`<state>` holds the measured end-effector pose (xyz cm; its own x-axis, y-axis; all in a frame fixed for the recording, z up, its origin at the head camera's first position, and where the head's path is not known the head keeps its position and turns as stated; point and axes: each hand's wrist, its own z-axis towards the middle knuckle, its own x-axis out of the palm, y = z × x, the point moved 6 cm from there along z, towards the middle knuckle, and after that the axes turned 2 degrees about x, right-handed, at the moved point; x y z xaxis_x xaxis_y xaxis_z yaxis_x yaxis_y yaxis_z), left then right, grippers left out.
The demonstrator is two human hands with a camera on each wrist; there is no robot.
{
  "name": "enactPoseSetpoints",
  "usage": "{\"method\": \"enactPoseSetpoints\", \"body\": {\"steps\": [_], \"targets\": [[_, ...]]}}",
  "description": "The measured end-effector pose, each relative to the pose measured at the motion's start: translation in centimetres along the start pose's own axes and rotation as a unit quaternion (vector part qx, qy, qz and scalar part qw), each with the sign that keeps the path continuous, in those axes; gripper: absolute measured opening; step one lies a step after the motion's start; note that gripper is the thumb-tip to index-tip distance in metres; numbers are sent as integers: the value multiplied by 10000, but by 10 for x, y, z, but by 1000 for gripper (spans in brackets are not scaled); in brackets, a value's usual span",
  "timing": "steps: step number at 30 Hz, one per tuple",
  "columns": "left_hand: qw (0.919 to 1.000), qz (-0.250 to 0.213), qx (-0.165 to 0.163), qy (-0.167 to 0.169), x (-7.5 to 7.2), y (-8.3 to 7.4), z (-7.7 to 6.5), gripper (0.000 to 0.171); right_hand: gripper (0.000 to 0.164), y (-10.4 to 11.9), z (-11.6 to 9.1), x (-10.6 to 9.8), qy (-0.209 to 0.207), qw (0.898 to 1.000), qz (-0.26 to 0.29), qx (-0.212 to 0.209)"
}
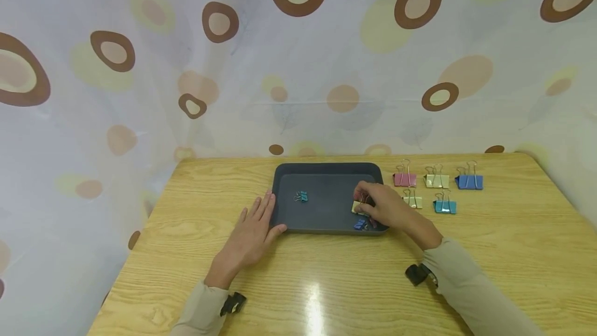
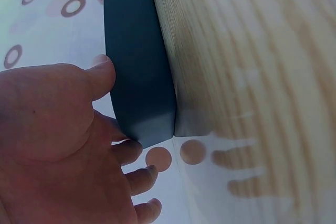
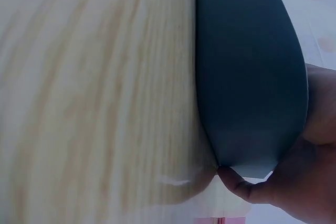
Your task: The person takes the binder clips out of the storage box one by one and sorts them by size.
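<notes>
A dark grey tray (image 1: 322,211) lies on the wooden table. My left hand (image 1: 249,235) rests at its left front corner with straight fingers, the thumb touching the wall in the left wrist view. Inside the tray's right side, my right hand (image 1: 387,206) pinches a yellow binder clip (image 1: 357,208); the tray wall (image 3: 249,66) hides the fingertips in the right wrist view. Just in front of that clip are a small blue binder clip (image 1: 360,224) and a partly hidden dark pink one (image 1: 373,223). Toward the tray's left sits a small teal binder clip (image 1: 303,197).
Right of the tray stand larger binder clips: pink (image 1: 404,179), yellow (image 1: 437,181) and blue (image 1: 470,182) behind, another yellow (image 1: 413,201) and a teal (image 1: 445,206) in front. A patterned cloth (image 1: 317,66) hangs behind the table (image 1: 336,274).
</notes>
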<state>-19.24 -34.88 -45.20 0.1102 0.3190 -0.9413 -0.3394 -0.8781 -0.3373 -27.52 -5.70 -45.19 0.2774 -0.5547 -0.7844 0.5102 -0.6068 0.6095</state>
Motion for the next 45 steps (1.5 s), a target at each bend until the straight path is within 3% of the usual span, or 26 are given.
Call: {"method": "enactPoseSetpoints", "body": {"steps": [4, 13, 18, 22, 32, 39, 45], "targets": [[10000, -3, -2, 9, 1, 0, 0, 78, 14, -1, -2, 1, 191, 9995, 236, 94], [10000, 23, 21, 26, 1, 0, 1, 78, 30, 5, -3, -5, 603, 9974, -366, -115], [10000, -7, 3, 15, 1, 1, 0, 78, 26, 6, -2, -5, 602, 9968, -499, -184], [10000, -1, -42, 51, 2, 1, -1, 77, 23, 5, -3, -3, 567, 9978, -289, -164], [10000, -3, -3, 28, 1, 0, -2, 78, 28, 10, -12, -22, -282, 9994, 17, -178], [10000, 23, 69, -4, 0, 0, -1, 77, 31, 13, -22, -35, -699, 9971, -106, -274], [10000, -36, 79, -14, 1, 1, -1, 77, 30, 10, -29, -46, -921, 9952, 252, -221]]}}
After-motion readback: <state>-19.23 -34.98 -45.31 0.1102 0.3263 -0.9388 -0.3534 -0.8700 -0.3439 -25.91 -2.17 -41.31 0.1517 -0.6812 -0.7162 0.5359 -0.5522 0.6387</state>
